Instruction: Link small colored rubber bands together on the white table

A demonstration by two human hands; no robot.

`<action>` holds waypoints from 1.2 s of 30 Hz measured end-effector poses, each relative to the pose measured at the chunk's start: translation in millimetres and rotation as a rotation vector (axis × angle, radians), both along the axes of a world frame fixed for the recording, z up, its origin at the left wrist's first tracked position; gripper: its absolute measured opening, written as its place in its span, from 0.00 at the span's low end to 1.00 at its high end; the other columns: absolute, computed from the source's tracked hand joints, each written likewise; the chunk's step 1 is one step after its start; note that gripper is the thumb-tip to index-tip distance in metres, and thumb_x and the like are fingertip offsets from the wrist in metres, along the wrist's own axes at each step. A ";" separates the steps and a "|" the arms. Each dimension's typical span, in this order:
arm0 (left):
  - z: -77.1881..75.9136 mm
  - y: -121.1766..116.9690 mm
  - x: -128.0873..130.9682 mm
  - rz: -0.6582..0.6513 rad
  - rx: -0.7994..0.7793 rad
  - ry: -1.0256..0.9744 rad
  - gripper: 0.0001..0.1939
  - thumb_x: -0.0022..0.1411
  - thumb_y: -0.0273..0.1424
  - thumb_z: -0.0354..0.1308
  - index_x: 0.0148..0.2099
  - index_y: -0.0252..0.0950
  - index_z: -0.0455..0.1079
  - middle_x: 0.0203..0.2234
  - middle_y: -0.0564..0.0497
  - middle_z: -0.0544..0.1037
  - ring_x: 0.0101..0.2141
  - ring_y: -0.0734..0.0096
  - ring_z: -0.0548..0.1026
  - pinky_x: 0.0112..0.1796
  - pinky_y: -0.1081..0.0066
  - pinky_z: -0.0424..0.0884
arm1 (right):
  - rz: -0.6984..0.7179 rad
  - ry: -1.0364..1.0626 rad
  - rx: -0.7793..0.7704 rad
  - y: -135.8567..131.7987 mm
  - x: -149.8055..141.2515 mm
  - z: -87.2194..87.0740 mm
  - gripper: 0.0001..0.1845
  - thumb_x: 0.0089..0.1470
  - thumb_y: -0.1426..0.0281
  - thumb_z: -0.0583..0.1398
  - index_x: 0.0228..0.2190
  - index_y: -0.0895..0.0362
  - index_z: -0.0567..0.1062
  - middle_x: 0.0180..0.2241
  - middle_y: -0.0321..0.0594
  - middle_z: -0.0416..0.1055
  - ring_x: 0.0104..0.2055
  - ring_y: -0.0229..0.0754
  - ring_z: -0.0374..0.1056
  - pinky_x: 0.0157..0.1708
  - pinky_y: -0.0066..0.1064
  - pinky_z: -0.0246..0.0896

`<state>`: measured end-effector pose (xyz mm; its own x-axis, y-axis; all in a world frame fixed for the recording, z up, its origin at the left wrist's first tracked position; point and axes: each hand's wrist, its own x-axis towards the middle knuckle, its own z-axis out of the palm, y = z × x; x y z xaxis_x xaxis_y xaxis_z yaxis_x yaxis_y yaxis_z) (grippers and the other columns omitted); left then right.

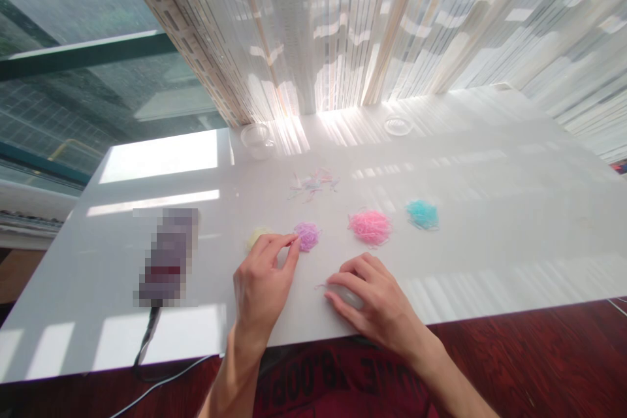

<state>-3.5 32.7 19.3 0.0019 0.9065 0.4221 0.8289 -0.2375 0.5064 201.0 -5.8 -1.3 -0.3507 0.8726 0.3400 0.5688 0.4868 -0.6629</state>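
Observation:
The thumb and forefinger of my left hand [267,274] are pinched together at the left edge of a purple pile [307,236] of thin strands. What they hold, if anything, is too small to make out. Partly behind that hand lies a pale yellow pile [257,238]. My right hand [369,290] rests curled near the table's front edge, and a thin purplish strand [321,286] sticks out at its fingertips. Beyond it sit a pink pile [371,227] and a turquoise pile [422,214]. Farther back, mixed-colour strands [313,184] lie scattered.
A clear round container [258,140] and a clear shallow lid or dish [398,125] stand at the back of the white table [490,228]. On the left lies a blurred-out device [169,258] with a black cable [149,333]. Curtains [313,26] hang behind the table.

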 end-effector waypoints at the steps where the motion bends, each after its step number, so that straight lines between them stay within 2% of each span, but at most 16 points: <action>1: -1.3 1.0 0.7 0.013 -0.011 0.013 0.05 0.67 0.32 0.64 0.43 0.40 0.81 0.34 0.53 0.82 0.23 0.75 0.69 0.28 0.73 0.66 | 0.007 -0.020 -0.004 -0.1 -0.3 0.2 0.03 0.65 0.71 0.63 0.40 0.54 0.79 0.36 0.42 0.74 0.38 0.46 0.67 0.39 0.39 0.69; 5: -4.1 -0.3 1.1 0.023 -0.034 0.033 0.05 0.66 0.31 0.65 0.43 0.40 0.82 0.34 0.54 0.81 0.23 0.75 0.69 0.28 0.73 0.65 | 0.022 -0.057 -0.003 0.5 -1.4 0.3 0.05 0.66 0.72 0.62 0.37 0.54 0.79 0.35 0.42 0.74 0.38 0.45 0.66 0.40 0.38 0.67; 11: 2.1 -13.8 -4.8 0.010 0.016 -0.025 0.06 0.69 0.29 0.61 0.45 0.38 0.80 0.33 0.53 0.80 0.21 0.78 0.65 0.28 0.75 0.67 | 0.024 -0.068 0.047 1.9 -1.4 0.0 0.07 0.68 0.74 0.58 0.37 0.55 0.76 0.33 0.42 0.74 0.36 0.46 0.66 0.37 0.39 0.67; 16: -3.2 -32.6 -8.0 -0.219 -0.139 -0.117 0.09 0.70 0.32 0.62 0.52 0.40 0.77 0.39 0.51 0.81 0.22 0.78 0.67 0.28 0.75 0.71 | -0.016 0.089 0.021 1.9 0.1 -0.9 0.08 0.69 0.75 0.56 0.40 0.54 0.75 0.34 0.42 0.73 0.37 0.45 0.68 0.36 0.37 0.69; 18: -8.3 -37.1 -6.8 -0.311 -0.211 -0.145 0.11 0.70 0.33 0.63 0.53 0.40 0.76 0.41 0.49 0.82 0.26 0.75 0.73 0.31 0.74 0.75 | -0.027 0.124 0.013 1.4 0.7 -1.7 0.07 0.69 0.75 0.56 0.41 0.54 0.75 0.35 0.41 0.73 0.38 0.45 0.68 0.37 0.37 0.69; 21: -14.0 -40.0 -3.1 -0.395 -0.250 -0.204 0.07 0.71 0.31 0.62 0.50 0.40 0.77 0.40 0.48 0.84 0.35 0.69 0.81 0.37 0.72 0.77 | -0.030 0.139 0.017 0.5 1.4 -3.6 0.07 0.69 0.76 0.57 0.41 0.54 0.74 0.35 0.41 0.73 0.38 0.44 0.68 0.38 0.37 0.69; 23: -15.6 -41.0 -1.0 -0.405 -0.251 -0.235 0.06 0.71 0.30 0.62 0.49 0.39 0.77 0.39 0.48 0.84 0.35 0.68 0.81 0.36 0.72 0.77 | -0.034 0.143 0.016 0.1 1.7 -4.9 0.06 0.68 0.76 0.57 0.40 0.54 0.73 0.35 0.41 0.73 0.39 0.44 0.68 0.38 0.36 0.68; 27: -17.1 -43.1 0.1 -0.416 -0.259 -0.251 0.11 0.69 0.30 0.64 0.53 0.40 0.76 0.39 0.49 0.85 0.26 0.73 0.76 0.32 0.73 0.76 | -0.040 0.138 -0.020 -0.2 1.5 -6.1 0.06 0.69 0.75 0.56 0.40 0.54 0.73 0.34 0.39 0.74 0.37 0.43 0.68 0.38 0.35 0.66; 32: -15.2 -43.5 1.5 -0.417 -0.216 -0.285 0.08 0.70 0.26 0.62 0.49 0.40 0.79 0.38 0.50 0.86 0.32 0.72 0.81 0.36 0.74 0.76 | -0.055 0.118 -0.032 0.2 0.9 -4.4 0.07 0.70 0.72 0.56 0.38 0.54 0.73 0.31 0.38 0.73 0.33 0.42 0.69 0.35 0.34 0.66; 36: -12.4 -41.5 4.4 -0.378 -0.207 -0.317 0.06 0.69 0.26 0.63 0.46 0.39 0.80 0.33 0.53 0.85 0.26 0.76 0.76 0.33 0.76 0.74 | -0.061 0.122 -0.044 -0.1 2.0 -4.0 0.06 0.69 0.72 0.57 0.38 0.54 0.74 0.30 0.38 0.73 0.33 0.42 0.69 0.35 0.34 0.66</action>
<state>1.0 -8.9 6.9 0.2461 0.9316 0.2676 0.5039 -0.3588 0.7857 203.0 -5.8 -5.3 -0.2547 0.9062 0.3376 0.5100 0.4225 -0.7493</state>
